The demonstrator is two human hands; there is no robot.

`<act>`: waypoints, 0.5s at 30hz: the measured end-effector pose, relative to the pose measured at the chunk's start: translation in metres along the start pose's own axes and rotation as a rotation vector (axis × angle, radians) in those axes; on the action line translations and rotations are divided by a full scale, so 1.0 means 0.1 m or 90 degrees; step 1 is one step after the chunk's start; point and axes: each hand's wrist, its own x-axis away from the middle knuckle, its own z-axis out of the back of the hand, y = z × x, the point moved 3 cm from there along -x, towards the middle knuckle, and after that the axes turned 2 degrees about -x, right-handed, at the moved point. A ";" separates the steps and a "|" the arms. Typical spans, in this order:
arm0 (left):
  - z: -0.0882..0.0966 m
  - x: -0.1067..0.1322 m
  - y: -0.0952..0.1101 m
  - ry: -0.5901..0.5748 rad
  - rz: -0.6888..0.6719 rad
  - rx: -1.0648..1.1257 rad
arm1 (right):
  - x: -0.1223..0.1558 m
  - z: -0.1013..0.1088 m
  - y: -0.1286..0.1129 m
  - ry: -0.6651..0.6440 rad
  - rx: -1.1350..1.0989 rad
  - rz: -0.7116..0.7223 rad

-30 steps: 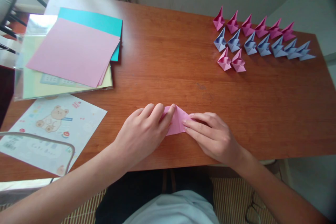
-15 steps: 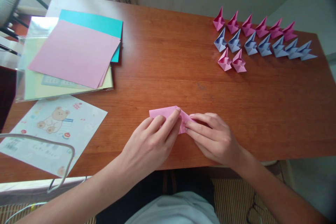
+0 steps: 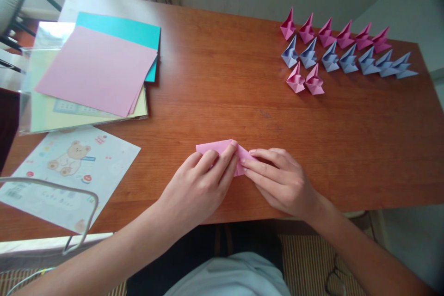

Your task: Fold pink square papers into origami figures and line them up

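Close to the table's front edge, a partly folded piece of pink origami paper (image 3: 215, 146) lies between my hands. My left hand (image 3: 204, 180) covers its middle, fingers bent together and index fingertip pressed on the top corner. At the paper's right end, my right hand (image 3: 282, 180) pinches the pointed tip between thumb and fingers. Part of the paper is hidden beneath my left fingers. Toward the back right stand folded paper figures in rows: dark pink ones (image 3: 326, 33), blue ones (image 3: 330, 58) and two light pink ones (image 3: 296, 78).
On the left of the wooden table (image 3: 215, 78) lie pink sheets (image 3: 100, 69), a turquoise sheet (image 3: 118, 27) and a clear packet with yellow paper (image 3: 41, 111). A bear-printed sheet (image 3: 104, 157) is nearer me, with a grey bent metal bar (image 3: 52, 182) above it.
Both hands keep nearly the same hold on the pink paper. The whole view has shifted very slightly; nothing has been let go or picked up.
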 end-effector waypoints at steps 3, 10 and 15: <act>0.00 0.00 -0.01 -0.008 -0.004 0.000 | 0.00 0.00 0.00 0.001 -0.002 -0.002; 0.01 0.01 -0.03 -0.036 -0.021 0.006 | 0.01 0.00 0.00 0.001 -0.004 -0.012; 0.00 0.03 -0.07 -0.058 -0.042 0.017 | 0.01 0.00 0.00 0.001 -0.010 -0.010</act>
